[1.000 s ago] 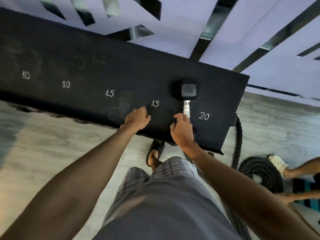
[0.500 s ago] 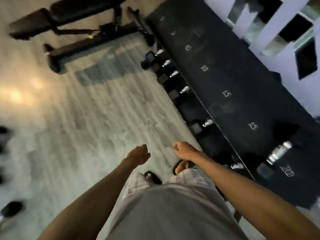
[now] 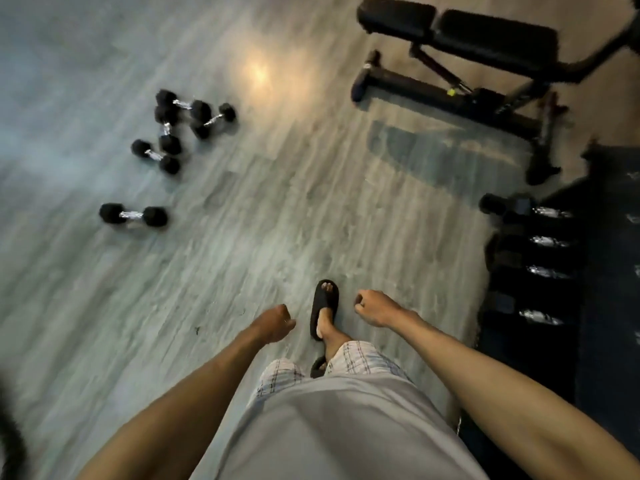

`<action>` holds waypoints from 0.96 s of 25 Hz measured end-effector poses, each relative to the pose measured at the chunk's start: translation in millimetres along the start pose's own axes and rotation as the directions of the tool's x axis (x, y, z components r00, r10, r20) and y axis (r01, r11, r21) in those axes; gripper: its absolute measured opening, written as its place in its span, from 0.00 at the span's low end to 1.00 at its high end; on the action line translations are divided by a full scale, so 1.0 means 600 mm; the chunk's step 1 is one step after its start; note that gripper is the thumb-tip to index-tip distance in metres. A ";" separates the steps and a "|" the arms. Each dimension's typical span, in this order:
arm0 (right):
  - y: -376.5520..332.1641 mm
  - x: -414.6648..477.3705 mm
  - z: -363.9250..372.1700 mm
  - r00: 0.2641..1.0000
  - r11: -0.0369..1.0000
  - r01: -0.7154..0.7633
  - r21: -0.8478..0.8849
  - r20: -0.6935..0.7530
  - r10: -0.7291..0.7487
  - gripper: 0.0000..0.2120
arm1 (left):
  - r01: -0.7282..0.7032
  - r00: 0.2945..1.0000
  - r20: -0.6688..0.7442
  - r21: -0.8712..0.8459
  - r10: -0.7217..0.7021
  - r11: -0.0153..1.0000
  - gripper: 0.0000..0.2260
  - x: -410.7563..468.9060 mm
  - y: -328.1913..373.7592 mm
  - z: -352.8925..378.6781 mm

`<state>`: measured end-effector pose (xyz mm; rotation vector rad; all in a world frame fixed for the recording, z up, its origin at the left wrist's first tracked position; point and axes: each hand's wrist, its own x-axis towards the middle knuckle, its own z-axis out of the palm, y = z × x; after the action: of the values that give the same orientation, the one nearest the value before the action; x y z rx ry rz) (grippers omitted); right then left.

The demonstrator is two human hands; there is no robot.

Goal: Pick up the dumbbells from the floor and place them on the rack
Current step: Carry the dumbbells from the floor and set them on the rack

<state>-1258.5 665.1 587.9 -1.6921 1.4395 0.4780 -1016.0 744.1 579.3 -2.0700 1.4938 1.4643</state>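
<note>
Hanging loosely curled, my left hand [image 3: 277, 322] and right hand [image 3: 375, 306] hold nothing, both just left of the rack [image 3: 602, 358]. A cluster of 4 dumbbells [image 3: 169, 144] and 1 lone dumbbell [image 3: 131, 214] lie on the floor [image 3: 277, 202], well left of the rack.

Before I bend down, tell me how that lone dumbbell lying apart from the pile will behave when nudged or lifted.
The lone dumbbell is probably heavy for its size: thick black heads on a short metal bar. Its heads look faceted, though blurred, so it likely rocks rather than rolls. The shiny bar may be slick.
</note>
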 end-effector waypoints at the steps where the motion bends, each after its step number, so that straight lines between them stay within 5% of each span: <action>1: -0.020 0.024 -0.012 1.000 0.999 0.025 -0.034 0.020 -0.024 0.10 | 0.024 1.000 -0.005 -0.049 -0.024 0.999 0.09 0.004 -0.012 -0.019; 5: -0.117 0.131 -0.061 0.983 0.974 0.152 -0.166 0.127 -0.131 0.11 | 0.134 0.986 -0.060 -0.286 -0.157 0.949 0.07 0.026 -0.057 -0.102; 15: -0.410 0.343 -0.135 0.852 0.819 0.459 -0.345 0.432 -0.296 0.06 | 0.296 0.849 -0.105 -0.718 -0.518 0.630 0.10 0.054 -0.185 -0.233; 24: -0.718 0.524 -0.116 0.814 0.703 0.532 -0.471 0.512 -0.272 0.06 | 0.330 0.831 -0.014 -0.792 -0.556 0.514 0.07 0.132 -0.388 -0.383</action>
<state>-786.5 410.2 545.2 -2.1684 0.5727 1.0401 -692.3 658.5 545.2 -2.9231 0.2054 1.8034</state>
